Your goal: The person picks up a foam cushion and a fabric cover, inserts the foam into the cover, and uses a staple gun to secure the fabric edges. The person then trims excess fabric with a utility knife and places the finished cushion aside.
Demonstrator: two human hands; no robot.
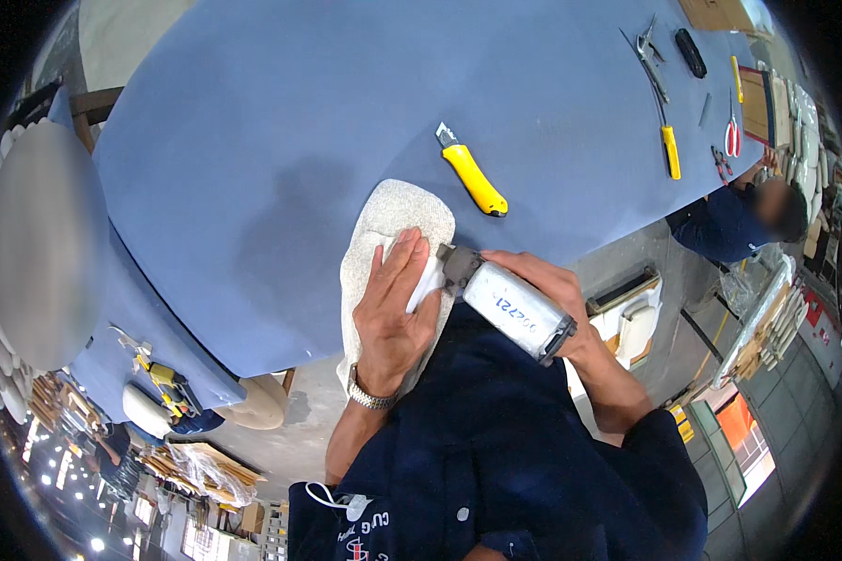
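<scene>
My left hand (393,313), with a metal-banded watch (372,400) on the wrist, lies flat with fingers stretched on a long, rounded beige fabric-covered pad (404,204). A white patch (428,283) of the pad shows between its thumb and fingers. My right hand (552,290) is closed round a silver-grey tool (513,307) that looks like a pneumatic staple gun. Its dark head (459,267) points left, close to the pad's right edge and my left fingertips. Most of the right fingers and the tool's handle are hidden beneath its body.
A yellow utility knife (475,179) lies beyond the pad on the blue-covered table (281,112). At far right are a yellow-handled screwdriver (671,154), pliers (650,56) and red-handled scissors (733,138). A person (734,220) is beyond the right edge. Another yellow-and-black tool (168,385) rests at left.
</scene>
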